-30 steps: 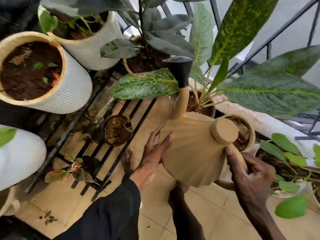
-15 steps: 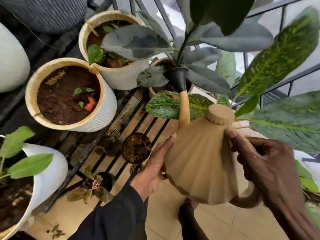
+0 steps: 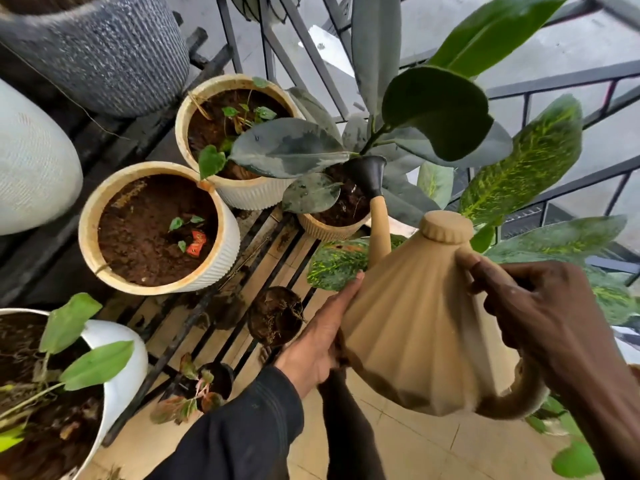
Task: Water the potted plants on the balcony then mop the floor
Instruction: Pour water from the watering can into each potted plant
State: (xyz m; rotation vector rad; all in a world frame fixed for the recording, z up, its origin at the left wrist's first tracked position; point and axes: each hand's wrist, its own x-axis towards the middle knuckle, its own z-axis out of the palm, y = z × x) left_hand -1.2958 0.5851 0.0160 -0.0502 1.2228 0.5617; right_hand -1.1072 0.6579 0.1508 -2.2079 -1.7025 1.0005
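Observation:
A tan ribbed watering can (image 3: 412, 323) is tilted forward, and its black spout head (image 3: 367, 174) hangs over the soil of a small beige pot (image 3: 329, 228) holding a dark-leaved rubber plant (image 3: 287, 148). My right hand (image 3: 540, 317) grips the can's curved handle with the thumb on the can's shoulder. My left hand (image 3: 320, 336) lies flat against the can's left side and steadies it. Two cream ribbed pots stand to the left, one nearer (image 3: 221, 268) and one farther back (image 3: 242, 197), each with dark soil and small seedlings.
A black metal rack (image 3: 207, 299) carries the pots above a tiled floor (image 3: 433, 448). A speckled grey pot (image 3: 114, 57) and a white pot (image 3: 27, 161) stand at the far left, another white pot (image 3: 128, 379) near left. Variegated leaves (image 3: 526, 161) and the railing (image 3: 554, 81) crowd the right.
The view and the can have swung left, from the variegated plant's pot to the rubber plant's beige pot. Both hands stay on the can.

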